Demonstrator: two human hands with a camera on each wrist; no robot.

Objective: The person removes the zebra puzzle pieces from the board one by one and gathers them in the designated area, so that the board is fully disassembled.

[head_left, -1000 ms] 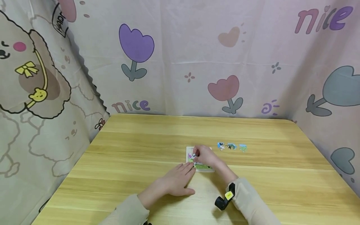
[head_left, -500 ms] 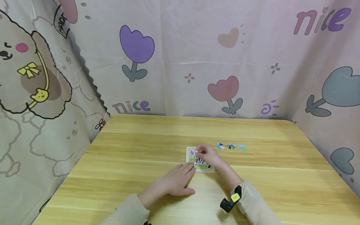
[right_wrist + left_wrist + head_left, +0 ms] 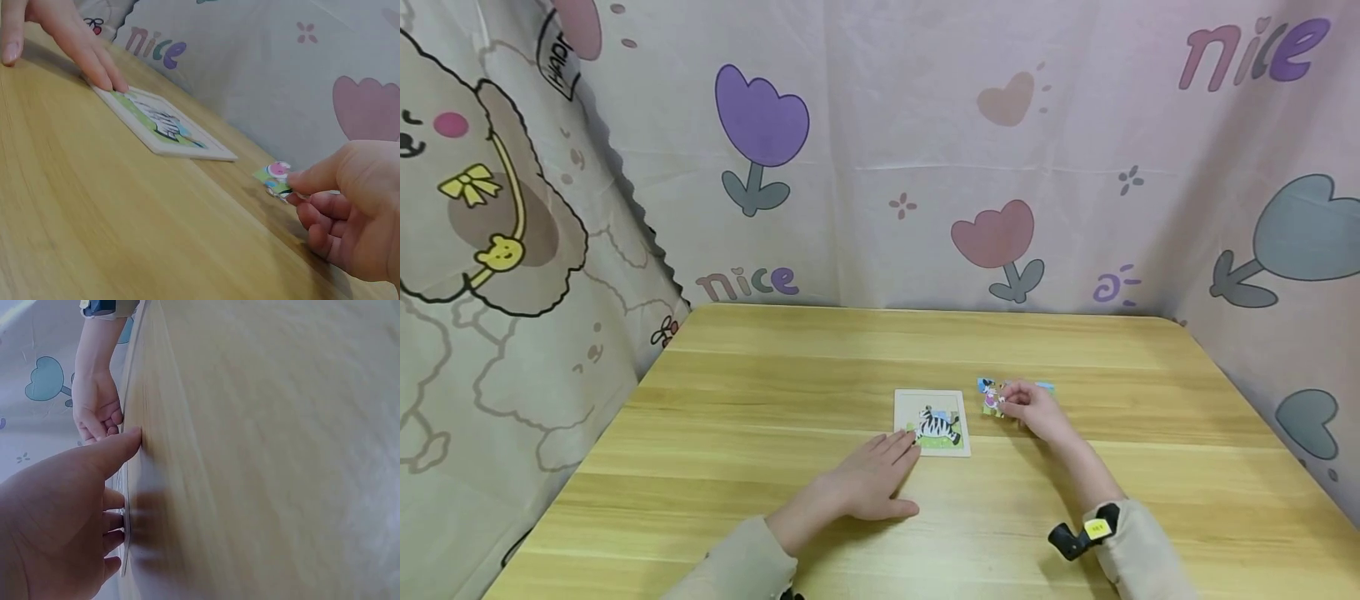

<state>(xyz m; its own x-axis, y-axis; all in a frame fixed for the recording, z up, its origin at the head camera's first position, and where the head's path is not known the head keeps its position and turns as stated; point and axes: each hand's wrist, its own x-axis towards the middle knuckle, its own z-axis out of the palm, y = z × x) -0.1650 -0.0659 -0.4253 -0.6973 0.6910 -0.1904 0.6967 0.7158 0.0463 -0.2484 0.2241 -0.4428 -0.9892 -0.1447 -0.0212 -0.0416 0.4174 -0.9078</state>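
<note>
My left hand lies flat with extended fingers, their tips on the near left corner of a pale puzzle board. Fitted in that board is a picture of a running zebra on green. Right of it, my right hand pinches a small puzzle piece between thumb and fingers; pink and green print shows on it. In the head view this piece overlaps a blue-and-white loose piece. The left wrist view shows the fingers along the board's edge, with the thumb toward the table.
Another loose piece with blue print shows just behind the right hand, partly covered by it. The wooden table ends at a printed curtain at the back. A black wrist camera hangs below the right sleeve.
My right hand has lifted a piece from the board's left part and carried it right, beside the loose pieces. Bare board shows where it was. The left hand stays in place.
</note>
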